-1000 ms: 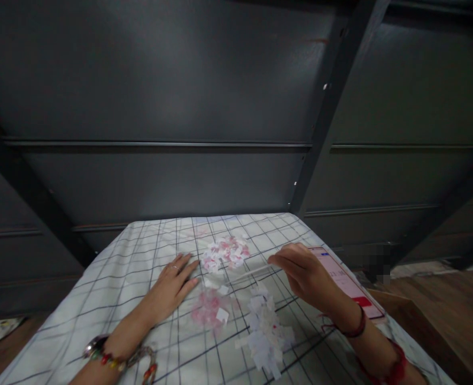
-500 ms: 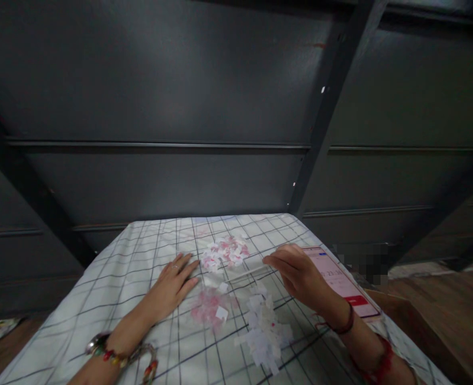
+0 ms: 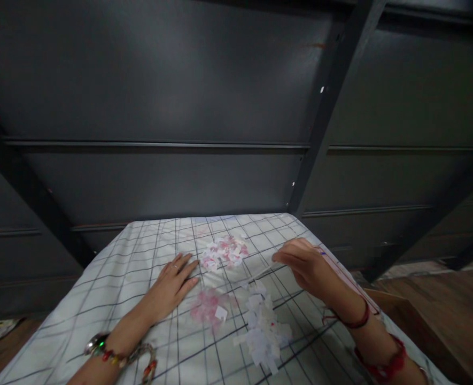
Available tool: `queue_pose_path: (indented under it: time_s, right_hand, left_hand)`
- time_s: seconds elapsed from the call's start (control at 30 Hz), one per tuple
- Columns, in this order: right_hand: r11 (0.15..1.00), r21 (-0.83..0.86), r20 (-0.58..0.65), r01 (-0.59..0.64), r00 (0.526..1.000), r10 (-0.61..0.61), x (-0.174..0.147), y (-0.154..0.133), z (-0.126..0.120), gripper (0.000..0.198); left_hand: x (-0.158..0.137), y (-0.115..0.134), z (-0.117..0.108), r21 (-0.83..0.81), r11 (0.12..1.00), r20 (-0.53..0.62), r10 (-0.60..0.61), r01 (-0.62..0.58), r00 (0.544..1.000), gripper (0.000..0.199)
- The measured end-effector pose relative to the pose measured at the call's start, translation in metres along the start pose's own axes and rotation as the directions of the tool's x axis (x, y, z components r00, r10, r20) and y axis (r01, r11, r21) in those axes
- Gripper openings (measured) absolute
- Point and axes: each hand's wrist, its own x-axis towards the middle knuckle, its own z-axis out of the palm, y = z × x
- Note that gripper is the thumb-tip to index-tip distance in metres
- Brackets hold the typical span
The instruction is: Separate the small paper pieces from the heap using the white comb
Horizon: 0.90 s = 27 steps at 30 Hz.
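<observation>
My left hand (image 3: 176,283) lies flat on the checked tablecloth (image 3: 156,240), fingers spread, just left of the paper heaps. In my right hand (image 3: 300,264) a thin pale stick-like tool (image 3: 262,272) is pinched; motion blurs it, and its exact kind is unclear. Its tip points down and left, over the upper edge of a heap of white paper bits (image 3: 264,326). Pink translucent pieces (image 3: 206,307) lie to the left of that heap, with one white square (image 3: 221,314) on them. Farther back sits a mixed pink and white heap (image 3: 226,252).
A phone (image 3: 346,275) lies at the table's right side, mostly hidden behind my right hand and forearm. A cardboard box (image 3: 416,321) stands on the floor to the right. Dark metal panels (image 3: 172,182) rise behind the table.
My right hand has moved right with the tool, covering more of the phone. The small white piece near the tool's tip is gone from its earlier spot. My left hand stays put.
</observation>
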Motion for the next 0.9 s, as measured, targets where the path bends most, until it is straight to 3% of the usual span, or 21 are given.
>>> queue_pose_path:
  time_s: [0.13,0.33,0.53,0.63,0.8,0.9]
  right_hand:
    - [0.996,0.044,0.102,-0.076,0.992,0.071,-0.005,0.01,-0.005,0.037]
    - [0.992,-0.079,-0.078,-0.095,0.993,0.088,-0.006,0.012,0.006,0.038]
    - [0.98,-0.19,-0.027,-0.057,0.998,0.053,0.004,-0.001,0.031,0.04]
    - [0.987,-0.161,-0.014,-0.006,1.0,0.004,0.004,-0.003,0.028,0.041]
    - [0.991,-0.13,-0.141,-0.011,0.99,-0.008,0.003,-0.004,0.019,0.04]
    - [0.989,-0.147,-0.099,-0.024,0.995,0.009,0.004,-0.007,0.02,0.04]
  left_hand:
    - [-0.001,-0.001,0.0,0.008,1.0,0.006,0.004,-0.004,1.0,0.053]
    - [-0.001,-0.002,0.003,0.009,1.0,-0.019,0.009,-0.009,1.0,0.053]
    - [0.0,-0.003,0.004,0.014,1.0,-0.042,0.016,-0.015,0.999,0.051]
    - [0.0,-0.003,0.004,0.015,1.0,-0.046,0.022,-0.021,0.999,0.051]
    - [0.0,-0.003,0.005,0.022,1.0,-0.057,0.021,-0.019,0.998,0.051]
    - [0.0,-0.003,0.005,0.026,0.999,-0.061,0.02,-0.019,0.998,0.05]
